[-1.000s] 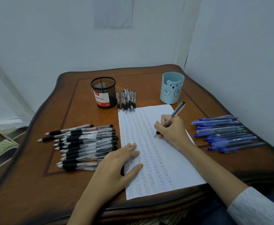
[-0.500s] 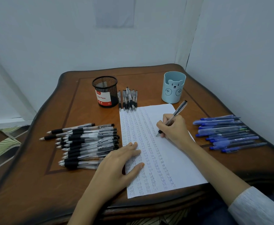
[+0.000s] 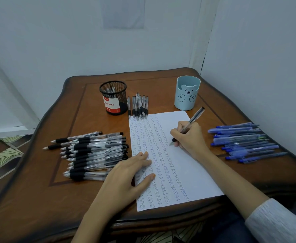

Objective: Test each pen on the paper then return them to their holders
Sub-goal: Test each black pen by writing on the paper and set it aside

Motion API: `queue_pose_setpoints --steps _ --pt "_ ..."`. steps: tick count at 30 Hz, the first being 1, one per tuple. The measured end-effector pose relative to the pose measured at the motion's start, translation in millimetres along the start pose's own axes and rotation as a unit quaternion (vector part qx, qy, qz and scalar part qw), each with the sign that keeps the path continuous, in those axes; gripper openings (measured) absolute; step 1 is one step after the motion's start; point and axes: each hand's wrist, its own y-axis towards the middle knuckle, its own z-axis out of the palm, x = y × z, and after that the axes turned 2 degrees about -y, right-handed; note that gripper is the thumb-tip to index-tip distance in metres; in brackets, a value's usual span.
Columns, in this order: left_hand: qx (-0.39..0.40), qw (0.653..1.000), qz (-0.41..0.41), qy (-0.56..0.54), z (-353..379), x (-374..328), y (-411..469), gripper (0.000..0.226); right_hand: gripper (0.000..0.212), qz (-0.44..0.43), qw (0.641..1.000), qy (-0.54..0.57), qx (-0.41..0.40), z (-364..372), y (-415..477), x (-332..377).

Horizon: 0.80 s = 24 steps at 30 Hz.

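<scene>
The right hand (image 3: 191, 137) grips a pen (image 3: 187, 127) in writing position, fingers (image 3: 177, 135) closed around the lower barrel, tip touching the paper (image 3: 187, 172). The left hand (image 3: 126, 176) lies flat and unclenched on the paper's left edge, holding nothing. On the tabletop (image 3: 38, 199), black pens (image 3: 91, 151) lie left, blue pens (image 3: 245, 142) right. The mesh holder (image 3: 114, 97) and bear holder (image 3: 187, 92) stand behind the paper.
</scene>
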Motion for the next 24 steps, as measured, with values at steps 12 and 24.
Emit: queue_pose_setpoints --steps 12,24 --pt "-0.005 1.0 0.003 -0.007 0 1 -1 0.055 0.033 -0.014 1.0 -0.018 -0.003 2 -1 0" --pt "0.001 1.0 -0.002 -0.015 -1 1 0 0.055 0.032 0.045 0.988 0.149 0.021 -14 -4 5"
